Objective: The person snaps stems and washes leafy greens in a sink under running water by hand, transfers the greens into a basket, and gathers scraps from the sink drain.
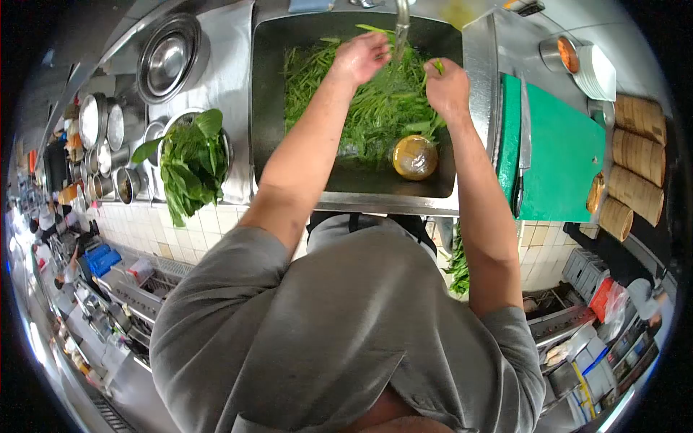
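The right hand's [447,85] fingers are closed on a green bit [439,66]; the left hand's [360,59] are curled and blurred, their grip unclear. Between them runs the tap [403,27]. Below, greens [386,108] lie in the sink [271,130], near a round yellowish thing [415,157]. Leaves [189,169] fill a bowl [229,148] leftward; a knife [525,130] lies on the green board [559,155] rightward.
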### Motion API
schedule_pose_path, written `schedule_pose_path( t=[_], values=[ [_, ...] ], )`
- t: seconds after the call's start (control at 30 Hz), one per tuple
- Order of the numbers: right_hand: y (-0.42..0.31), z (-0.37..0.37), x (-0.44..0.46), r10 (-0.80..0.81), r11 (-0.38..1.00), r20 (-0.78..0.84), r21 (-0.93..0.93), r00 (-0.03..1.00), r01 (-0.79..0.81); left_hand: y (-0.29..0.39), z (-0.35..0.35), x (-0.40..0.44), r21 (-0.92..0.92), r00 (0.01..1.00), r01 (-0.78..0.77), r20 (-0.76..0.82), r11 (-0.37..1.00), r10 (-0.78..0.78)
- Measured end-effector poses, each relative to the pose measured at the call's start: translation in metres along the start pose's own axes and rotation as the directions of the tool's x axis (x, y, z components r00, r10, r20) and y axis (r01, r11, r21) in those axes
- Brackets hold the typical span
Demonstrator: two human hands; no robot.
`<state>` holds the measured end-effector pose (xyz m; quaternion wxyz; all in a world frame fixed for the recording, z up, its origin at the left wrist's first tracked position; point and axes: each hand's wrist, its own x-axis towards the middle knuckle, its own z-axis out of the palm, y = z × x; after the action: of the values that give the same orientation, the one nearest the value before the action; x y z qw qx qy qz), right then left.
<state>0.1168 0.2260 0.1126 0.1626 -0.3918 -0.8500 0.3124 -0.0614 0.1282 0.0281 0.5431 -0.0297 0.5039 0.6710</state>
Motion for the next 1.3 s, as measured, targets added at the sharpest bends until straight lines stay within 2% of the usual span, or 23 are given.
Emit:
schedule_pose_path(
  t=[0.03,0.07,0.1,0.13,0.17,0.23,0.27,0.3,0.33,0.37,0.4,0.57,0.63,0.7,0.8,0.83,0.9,0.97,1.03,1.1,1.17,1.23,1.3],
  values=[
    [0.003,-0.008,-0.008,0.001,1.0,-0.012,-0.005,1.0,-0.001,-0.005,-0.002,0.003,0.188,0.949,-0.104,-0.277,0.977,0.154],
    [0.005,-0.015,-0.018,0.019,1.0,0.001,0.01,1.0,-0.019,-0.024,-0.019,0.018,0.763,0.964,0.064,-0.214,0.643,0.159],
    [0.007,-0.022,-0.029,0.038,0.999,0.018,0.025,0.999,-0.039,-0.058,-0.053,0.039,0.986,0.978,0.167,-0.166,0.001,0.123],
    [0.006,-0.029,-0.039,0.036,0.999,0.011,0.023,0.999,-0.037,-0.12,-0.115,0.067,0.958,0.999,-0.025,0.013,-0.285,-0.044],
    [0.004,-0.036,-0.049,0.055,0.991,0.001,0.119,0.998,-0.055,-0.123,-0.097,0.033,0.958,0.957,0.27,-0.277,-0.093,-0.082],
    [0.008,-0.046,-0.068,0.082,0.976,-0.008,0.205,0.997,-0.078,-0.158,-0.116,0.014,0.958,0.958,0.286,-0.286,-0.013,-0.005],
    [0.012,-0.051,-0.076,0.075,0.977,-0.016,0.203,0.997,-0.07,-0.241,-0.174,0.046,0.972,0.858,0.14,-0.023,-0.19,0.514],
    [0.016,-0.053,-0.078,0.068,0.977,-0.018,0.202,0.997,-0.063,-0.221,-0.153,0.04,0.973,0.859,0.136,-0.022,-0.187,0.511],
    [0.036,-0.049,-0.08,-0.136,0.977,-0.085,0.155,0.987,0.148,-0.2,-0.132,0.03,0.983,0.952,0.173,-0.149,-0.068,0.269],
    [0.04,-0.054,-0.084,-0.135,0.978,-0.07,0.153,0.988,0.144,-0.188,-0.114,0.016,0.969,0.97,0.242,-0.242,0.04,-0.003],
    [0.04,-0.058,-0.086,-0.139,0.985,-0.044,0.097,0.989,0.143,-0.189,-0.107,0.008,0.955,0.977,0.178,-0.199,0.236,0.07],
    [0.019,-0.052,-0.073,-0.016,0.982,0.149,0.187,0.989,-0.012,-0.11,-0.081,-0.052,0.848,0.956,0.251,-0.292,0.467,0.018],
    [0.007,-0.034,-0.065,-0.086,0.957,0.254,0.29,0.963,0.009,-0.091,-0.09,-0.074,0.742,0.934,0.221,-0.348,0.633,0.083],
    [-0.001,-0.002,-0.059,-0.008,0.907,0.432,0.382,0.902,-0.175,-0.08,-0.101,-0.084,0.657,0.918,0.215,-0.388,0.723,0.08],
    [-0.018,0.037,-0.054,0.03,0.899,0.442,0.381,0.897,-0.217,-0.061,-0.082,-0.117,0.313,0.949,-0.056,-0.278,0.948,0.148],
    [-0.026,0.043,-0.052,0.093,0.922,0.484,0.288,0.87,-0.258,-0.058,-0.071,-0.128,0.314,0.947,-0.063,-0.28,0.947,0.156],
    [-0.028,0.067,-0.053,0.124,0.888,0.468,0.342,0.875,-0.308,-0.056,-0.059,-0.142,0.359,0.903,-0.325,-0.158,0.875,0.4],
    [-0.034,0.081,-0.054,0.129,0.767,0.465,0.514,0.876,-0.385,-0.057,-0.05,-0.155,0.412,0.873,-0.424,-0.051,0.807,0.485],
    [-0.043,0.073,-0.054,0.183,0.795,0.501,0.431,0.846,-0.427,-0.07,-0.055,-0.155,0.475,0.843,-0.474,0.003,0.741,0.538],
    [-0.047,0.066,-0.056,0.119,0.848,0.514,0.392,0.85,-0.357,-0.071,-0.053,-0.164,0.438,0.85,-0.481,0.022,0.759,0.526],
    [-0.044,0.065,-0.06,0.063,0.865,0.517,0.398,0.853,-0.305,-0.07,-0.054,-0.171,0.614,0.898,-0.383,0.073,0.69,0.434],
    [-0.039,0.069,-0.064,0.013,0.876,0.517,0.407,0.856,-0.259,-0.072,-0.052,-0.174,0.644,0.856,-0.442,0.096,0.625,0.507],
    [-0.036,0.069,-0.065,0.023,0.895,0.506,0.374,0.862,-0.244,-0.055,-0.037,-0.19,0.873,0.828,-0.399,0.213,0.278,0.519]
  ],
)
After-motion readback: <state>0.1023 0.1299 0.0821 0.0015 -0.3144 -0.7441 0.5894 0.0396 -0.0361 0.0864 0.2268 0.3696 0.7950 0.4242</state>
